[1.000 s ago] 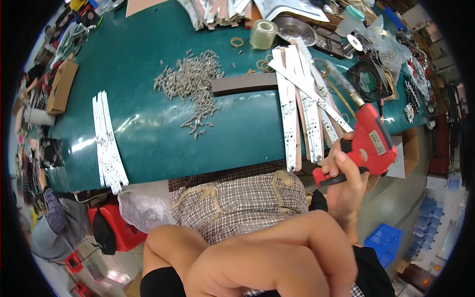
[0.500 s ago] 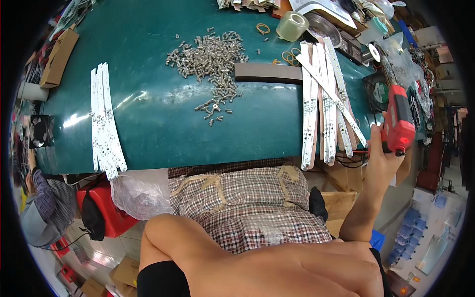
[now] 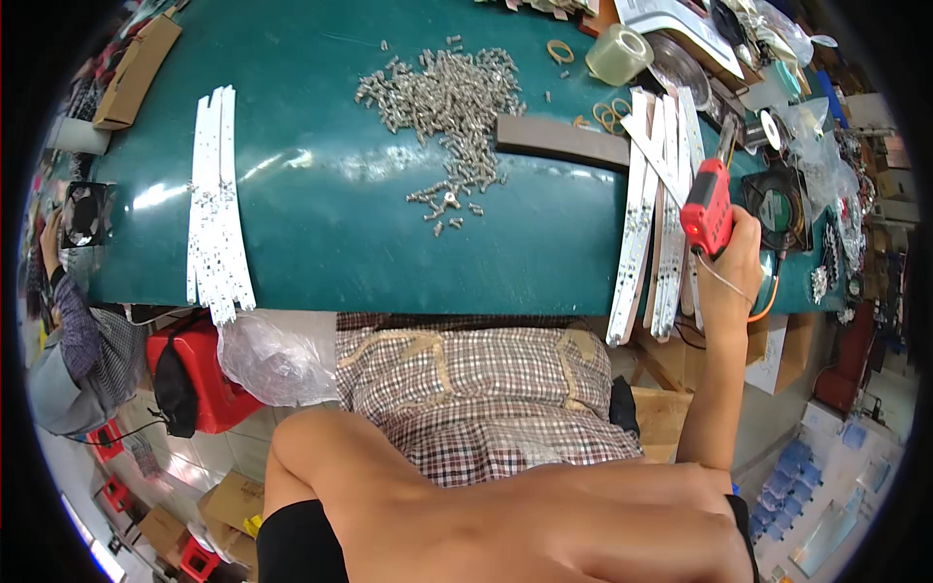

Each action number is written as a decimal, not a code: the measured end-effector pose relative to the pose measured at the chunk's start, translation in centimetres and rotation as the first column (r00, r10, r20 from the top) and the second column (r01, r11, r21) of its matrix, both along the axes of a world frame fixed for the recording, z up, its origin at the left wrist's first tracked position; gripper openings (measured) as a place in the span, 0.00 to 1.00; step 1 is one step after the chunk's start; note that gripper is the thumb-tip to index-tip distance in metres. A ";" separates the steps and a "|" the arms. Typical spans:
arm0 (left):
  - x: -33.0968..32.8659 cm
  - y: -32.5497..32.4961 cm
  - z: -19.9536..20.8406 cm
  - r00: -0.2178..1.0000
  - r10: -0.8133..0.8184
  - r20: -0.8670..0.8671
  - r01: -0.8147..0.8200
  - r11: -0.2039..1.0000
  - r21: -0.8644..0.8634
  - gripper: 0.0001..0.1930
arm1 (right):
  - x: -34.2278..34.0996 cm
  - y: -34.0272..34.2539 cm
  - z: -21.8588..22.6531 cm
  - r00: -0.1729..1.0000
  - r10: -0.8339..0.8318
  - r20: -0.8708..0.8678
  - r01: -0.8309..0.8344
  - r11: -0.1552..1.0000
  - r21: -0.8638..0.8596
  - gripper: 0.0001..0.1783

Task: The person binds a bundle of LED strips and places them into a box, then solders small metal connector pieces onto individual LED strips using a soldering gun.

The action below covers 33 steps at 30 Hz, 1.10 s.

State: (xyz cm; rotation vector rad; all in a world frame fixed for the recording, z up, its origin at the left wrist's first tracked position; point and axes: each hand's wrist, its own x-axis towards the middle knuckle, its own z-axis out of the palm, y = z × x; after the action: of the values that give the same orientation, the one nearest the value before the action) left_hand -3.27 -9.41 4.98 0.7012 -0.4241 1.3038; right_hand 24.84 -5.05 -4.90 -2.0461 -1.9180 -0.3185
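My right hand [image 3: 741, 255] is closed around the grip of a red and black soldering gun [image 3: 708, 209]. Its thin metal tip points up and away from me, over the bundle of narrow white circuit board strips [image 3: 637, 228] on the right. My left arm [image 3: 335, 452] bends across the bottom, close to the camera, and the fingers of that hand cannot be made out. A second stack of white strips [image 3: 214, 209] lies at the left of the green table [image 3: 321, 253]. Small silvery metal cylinders [image 3: 457, 92] are heaped in the middle.
A dark bar [image 3: 564, 141] lies between the heap and the right strips. Behind are a tape roll [image 3: 619, 55] and rubber bands [image 3: 610, 117]. A black fan [image 3: 779, 209] stands right of my hand. Checked cloth [image 3: 486, 364] covers my lap. Another person's sleeve [image 3: 83, 325] shows at far left.
My right hand has brought the soldering gun left and farther over the table, beside the right strips. Its tip now points away. The whole view has shifted slightly.
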 end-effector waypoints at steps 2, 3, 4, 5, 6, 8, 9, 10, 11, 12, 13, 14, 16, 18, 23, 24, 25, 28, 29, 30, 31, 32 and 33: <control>-0.1 1.1 -0.1 0.999 0.019 -0.032 -0.017 0.998 0.055 0.24 | -0.1 0.0 0.1 1.000 -0.024 -0.017 0.024 0.999 0.023 0.31; -0.2 1.6 -0.1 0.998 0.029 -0.059 -0.023 0.996 0.088 0.25 | -0.2 0.0 0.2 0.998 -0.059 -0.024 0.060 0.998 0.027 0.31; -0.5 2.3 -0.2 0.994 0.041 -0.102 -0.030 0.993 0.116 0.25 | -0.3 0.1 0.3 0.998 -0.055 -0.033 0.057 0.997 0.051 0.30; -1.0 3.0 -0.3 0.984 0.058 -0.169 -0.034 0.990 0.139 0.25 | -0.3 0.1 0.4 0.997 -0.057 -0.048 0.059 0.996 0.063 0.30; -1.8 3.5 -0.3 0.958 0.082 -0.276 -0.039 0.987 0.158 0.25 | -0.3 0.2 0.5 0.997 -0.057 -0.047 0.061 0.996 0.070 0.30; -4.2 4.5 -0.2 0.704 0.070 -0.707 -0.035 0.997 0.064 0.18 | -0.2 0.3 0.8 0.996 -0.051 -0.067 0.056 0.995 0.085 0.28; -4.5 5.4 -0.9 0.556 0.153 -0.817 -0.128 0.987 0.098 0.17 | -0.1 0.3 0.9 0.997 -0.042 -0.071 0.049 0.994 0.094 0.28; -4.9 6.4 -1.6 0.382 0.205 -0.901 -0.195 0.971 0.138 0.15 | 0.0 0.3 1.1 0.994 -0.009 -0.108 0.020 0.995 0.100 0.28; -5.5 7.7 -2.5 0.169 0.272 -0.947 -0.294 0.931 0.215 0.13 | 0.2 0.3 1.3 0.989 0.024 -0.145 -0.008 0.994 0.107 0.28; -6.1 9.5 -3.7 -0.032 0.303 -0.952 -0.372 0.881 0.293 0.12 | 0.3 0.1 1.5 0.989 0.066 -0.136 -0.045 0.987 0.153 0.28; -7.0 11.8 -4.9 -0.208 0.384 -0.899 -0.437 0.786 0.437 0.10 | 0.6 -0.1 1.9 0.988 0.072 -0.139 -0.049 0.985 0.165 0.28; -7.9 14.3 -6.0 -0.407 0.426 -0.808 -0.470 0.661 0.585 0.09 | 1.0 -0.5 2.4 0.983 0.070 -0.167 -0.042 0.986 0.163 0.28; -10.0 18.7 -8.1 -0.678 0.327 -0.658 -0.460 0.510 0.727 0.08 | 1.9 -1.4 3.3 0.984 0.094 -0.152 -0.058 0.973 0.224 0.29; -11.8 22.0 -10.0 -0.786 0.228 -0.575 -0.397 0.527 0.751 0.09 | 3.0 -2.3 4.2 0.969 0.068 -0.238 0.013 0.946 0.325 0.26; -12.5 25.6 -14.1 -0.746 0.280 -0.604 -0.422 0.502 0.755 0.10 | 6.5 -5.6 7.2 0.794 -0.294 -0.533 0.429 0.891 0.148 0.25; -12.4 25.8 -14.6 -0.746 0.273 -0.607 -0.414 0.523 0.745 0.09 | 6.8 -6.3 7.5 0.813 -0.153 -0.562 0.345 0.904 0.252 0.23; -12.4 25.9 -14.9 -0.747 0.288 -0.600 -0.406 0.517 0.754 0.08 | 7.0 -6.8 7.9 0.764 -0.055 -0.642 0.339 0.882 0.328 0.21; -12.0 25.9 -15.1 -0.759 0.316 -0.570 -0.416 0.439 0.797 0.06 | 6.9 -7.5 9.5 0.822 0.049 -0.568 0.257 0.857 0.447 0.21; -11.8 25.8 -14.8 -0.776 0.316 -0.546 -0.413 0.400 0.818 0.06 | 6.7 -7.4 10.2 0.691 0.059 -0.721 0.354 0.841 0.408 0.22; -11.7 25.6 -14.4 -0.726 0.303 -0.617 -0.505 0.374 0.778 0.06 | 6.1 -7.2 10.7 0.641 0.115 -0.759 0.333 0.849 0.410 0.23; -11.5 25.4 -13.7 -0.665 0.287 -0.690 -0.590 0.364 0.721 0.06 | 5.5 -6.7 11.3 0.583 0.164 -0.796 0.315 0.857 0.408 0.24; -11.4 25.0 -13.0 -0.628 0.314 -0.712 -0.630 0.331 0.702 0.07 | 4.6 -6.5 11.7 0.579 0.154 -0.801 0.337 0.849 0.407 0.17; -11.3 24.6 -12.2 -0.578 0.326 -0.748 -0.673 0.328 0.663 0.08 | 3.5 -6.5 12.1 0.576 0.137 -0.806 0.362 0.841 0.402 0.10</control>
State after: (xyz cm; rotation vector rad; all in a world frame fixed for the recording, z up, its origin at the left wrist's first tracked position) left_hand -14.54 15.16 -7.18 1.6069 1.8940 1.3571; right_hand 28.37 -11.60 7.22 -1.5038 -0.9528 0.0865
